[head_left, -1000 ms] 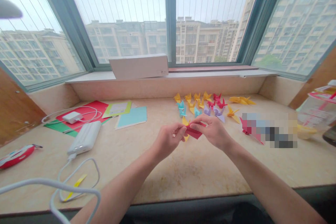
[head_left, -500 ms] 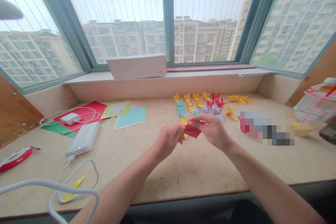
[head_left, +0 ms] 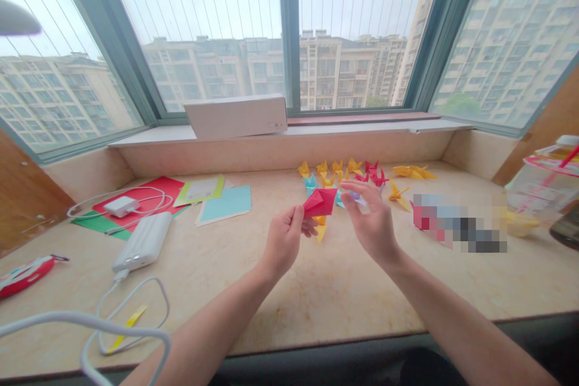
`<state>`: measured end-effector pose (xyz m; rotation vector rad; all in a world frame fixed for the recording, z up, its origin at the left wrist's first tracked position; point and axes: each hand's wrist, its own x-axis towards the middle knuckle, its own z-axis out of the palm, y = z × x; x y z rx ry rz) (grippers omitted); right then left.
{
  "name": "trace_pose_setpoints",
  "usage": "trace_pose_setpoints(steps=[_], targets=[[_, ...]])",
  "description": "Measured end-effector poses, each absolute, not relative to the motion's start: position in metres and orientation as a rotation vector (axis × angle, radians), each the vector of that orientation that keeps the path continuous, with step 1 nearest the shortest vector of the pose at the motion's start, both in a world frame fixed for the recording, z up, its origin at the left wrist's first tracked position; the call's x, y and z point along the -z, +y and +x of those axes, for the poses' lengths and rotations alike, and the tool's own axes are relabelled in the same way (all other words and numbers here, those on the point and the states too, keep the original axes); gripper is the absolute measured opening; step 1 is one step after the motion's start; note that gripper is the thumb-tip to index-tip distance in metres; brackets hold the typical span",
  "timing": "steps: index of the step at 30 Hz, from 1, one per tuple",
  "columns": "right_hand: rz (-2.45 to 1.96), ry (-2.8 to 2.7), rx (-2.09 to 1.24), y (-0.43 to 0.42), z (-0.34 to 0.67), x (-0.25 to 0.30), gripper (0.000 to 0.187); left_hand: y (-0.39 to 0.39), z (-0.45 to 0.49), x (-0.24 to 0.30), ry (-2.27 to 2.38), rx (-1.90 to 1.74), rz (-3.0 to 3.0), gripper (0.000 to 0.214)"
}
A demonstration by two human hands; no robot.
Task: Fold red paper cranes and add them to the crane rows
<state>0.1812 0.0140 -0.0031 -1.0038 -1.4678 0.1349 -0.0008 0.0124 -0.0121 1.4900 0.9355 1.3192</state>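
Observation:
My left hand (head_left: 284, 240) pinches a folded piece of red paper (head_left: 320, 202) and holds it up above the stone counter (head_left: 316, 289). My right hand (head_left: 371, 217) hovers just to the right of the paper with its fingers spread, not gripping it. Behind both hands lies a cluster of small folded paper cranes (head_left: 348, 176) in yellow, teal, purple and red. A yellow crane (head_left: 320, 230) lies on the counter under the red paper.
Sheets of coloured paper (head_left: 225, 201) lie at the left, with a white charger (head_left: 118, 205) on red and green sheets. A white power bank (head_left: 143, 241) and looping cable (head_left: 113, 319) sit front left. A white box (head_left: 236, 116) rests on the sill. A clear container (head_left: 543, 184) stands far right.
The red paper has been lifted and turned upright in my left hand. My right hand has let go of it and opened beside it.

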Motion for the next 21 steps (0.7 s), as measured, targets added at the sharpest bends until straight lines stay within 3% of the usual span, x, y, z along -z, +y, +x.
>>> trace_pose_setpoints(steps=[7, 14, 21], targets=[[-0.993, -1.512, -0.600, 0.018, 0.162, 0.018, 0.056, 0.012, 0.008, 0.017, 0.814, -1.364, 1.275, 0.039], [-0.877, -1.289, -0.848, 0.018, 0.157, 0.019, 0.066, 0.004, 0.014, 0.027, 0.801, -1.179, 1.504, 0.034], [-0.814, -1.288, -1.056, 0.015, 0.161, 0.013, 0.077, 0.003, 0.003, 0.015, 0.978, -1.228, 1.695, 0.036]])
